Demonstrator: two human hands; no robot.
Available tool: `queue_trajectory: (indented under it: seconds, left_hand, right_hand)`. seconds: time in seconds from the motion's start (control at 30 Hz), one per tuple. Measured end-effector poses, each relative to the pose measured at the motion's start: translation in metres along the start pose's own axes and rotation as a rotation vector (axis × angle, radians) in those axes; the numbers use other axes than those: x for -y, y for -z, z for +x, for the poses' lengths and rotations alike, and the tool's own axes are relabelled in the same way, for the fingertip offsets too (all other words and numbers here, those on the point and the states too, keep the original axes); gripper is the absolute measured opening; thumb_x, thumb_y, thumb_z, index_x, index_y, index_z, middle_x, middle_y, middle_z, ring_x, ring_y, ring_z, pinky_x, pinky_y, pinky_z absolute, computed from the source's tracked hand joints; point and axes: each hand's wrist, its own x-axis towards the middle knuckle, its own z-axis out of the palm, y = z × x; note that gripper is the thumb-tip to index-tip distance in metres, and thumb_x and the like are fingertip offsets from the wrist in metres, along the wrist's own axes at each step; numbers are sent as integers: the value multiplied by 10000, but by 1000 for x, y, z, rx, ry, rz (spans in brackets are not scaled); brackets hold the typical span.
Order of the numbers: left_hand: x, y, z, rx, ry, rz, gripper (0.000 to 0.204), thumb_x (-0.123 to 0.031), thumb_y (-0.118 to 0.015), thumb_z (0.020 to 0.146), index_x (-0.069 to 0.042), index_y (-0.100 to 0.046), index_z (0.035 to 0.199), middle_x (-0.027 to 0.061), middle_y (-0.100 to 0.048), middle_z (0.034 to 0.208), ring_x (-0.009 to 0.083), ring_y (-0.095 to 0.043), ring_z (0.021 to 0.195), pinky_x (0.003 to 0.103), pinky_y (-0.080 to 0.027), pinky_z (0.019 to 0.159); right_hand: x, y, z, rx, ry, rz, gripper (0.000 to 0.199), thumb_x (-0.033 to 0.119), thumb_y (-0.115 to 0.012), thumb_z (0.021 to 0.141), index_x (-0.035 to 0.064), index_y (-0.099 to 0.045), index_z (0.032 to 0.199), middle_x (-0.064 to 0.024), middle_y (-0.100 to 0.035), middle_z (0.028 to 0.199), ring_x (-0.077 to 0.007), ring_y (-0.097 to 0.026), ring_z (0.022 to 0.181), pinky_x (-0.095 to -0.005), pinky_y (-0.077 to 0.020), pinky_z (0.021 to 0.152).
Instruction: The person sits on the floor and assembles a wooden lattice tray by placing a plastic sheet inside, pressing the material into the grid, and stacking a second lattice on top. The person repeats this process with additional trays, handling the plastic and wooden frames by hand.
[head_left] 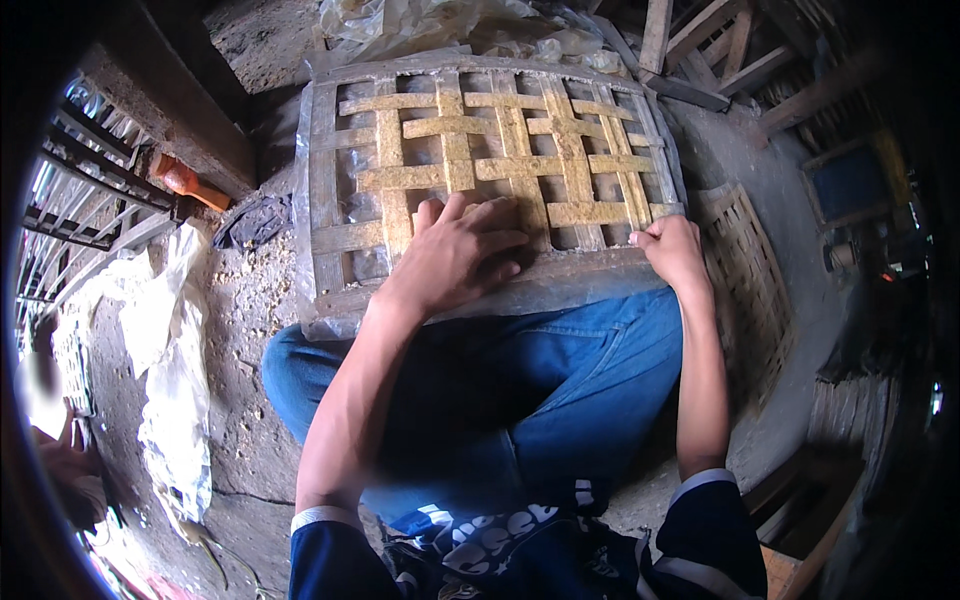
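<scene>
A woven bamboo panel (400,130) of wide strips lies on a clear plastic sheet in front of my knees. My left hand (455,255) rests flat on its near edge, fingers spread over the strips. My right hand (672,250) is closed in a fist at the panel's near right corner, seemingly pinching a strip end; what it grips is hidden. My legs in blue jeans (560,370) are folded just below the panel.
A second woven bamboo mat (745,280) lies on the ground to the right. An orange tool handle (185,180) sits at the left near a metal grille. Crumpled white plastic (175,340) lies left; wooden frames stand at the back right. Another person's hand shows at the far left.
</scene>
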Motion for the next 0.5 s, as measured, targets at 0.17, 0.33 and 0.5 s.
queue_trajectory:
  seconds: [0.17, 0.33, 0.5]
  left_hand:
    - [0, 0, 1, -15, -15, 15, 369, -437, -649, 945, -291, -703, 1280, 20, -548, 1452, 291, -455, 1281, 493, -371, 1020]
    - [3, -1, -1, -31, 4, 20, 362, -404, -702, 913, -295, -718, 1258, 30, -559, 1435, 292, -462, 1280, 466, -365, 1034]
    - [1, -1, 1, -13, -10, -15, 370, -426, -670, 931, -294, -706, 1275, 19, -551, 1444, 286, -464, 1264, 467, -365, 1025]
  right_hand:
    - [1, -12, -6, -104, 49, -47, 234, 186, -762, 874, -43, -732, 838, -262, -706, 841, -420, -708, 816, -473, -541, 780]
    - [-12, -18, -10, -234, 251, -43, 222, 159, -707, 923, -25, -643, 816, -204, -697, 777, -342, -690, 710, -436, -518, 652]
    - [-55, 20, -40, -89, -16, 1036, 150, 161, -595, 1027, 13, -568, 1036, -130, -693, 1034, -184, -687, 798, -318, -579, 734]
